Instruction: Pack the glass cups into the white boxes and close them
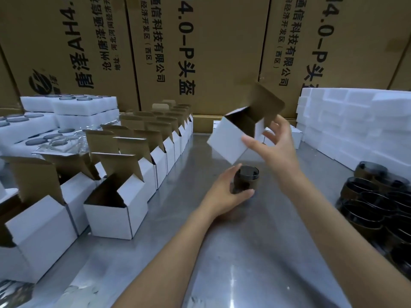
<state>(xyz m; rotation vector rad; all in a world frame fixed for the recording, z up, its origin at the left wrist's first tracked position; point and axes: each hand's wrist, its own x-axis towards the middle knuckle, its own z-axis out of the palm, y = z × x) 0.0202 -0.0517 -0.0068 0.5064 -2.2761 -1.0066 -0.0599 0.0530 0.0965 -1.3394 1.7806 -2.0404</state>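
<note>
My left hand (224, 193) grips a dark smoked glass cup (247, 177), which stands upright on the metal table (244, 258) near the middle. Just above and behind it, a white box (226, 138) hangs tilted in the air. Its brown inside faces up and back, and its lid flap (265, 103) stands open. My right hand (279, 152) holds this box from the right, thumb on the white front face and fingers spread around its far side. The cup is outside the box, a little below its lower corner.
Rows of open white boxes (124, 207) with raised brown flaps fill the left side. Behind them lie white foam trays (73, 107) with cups. White foam blocks (355, 123) are stacked at the right, with several dark glass cups (378, 203) in front. Tall cardboard cartons (211, 52) wall the back.
</note>
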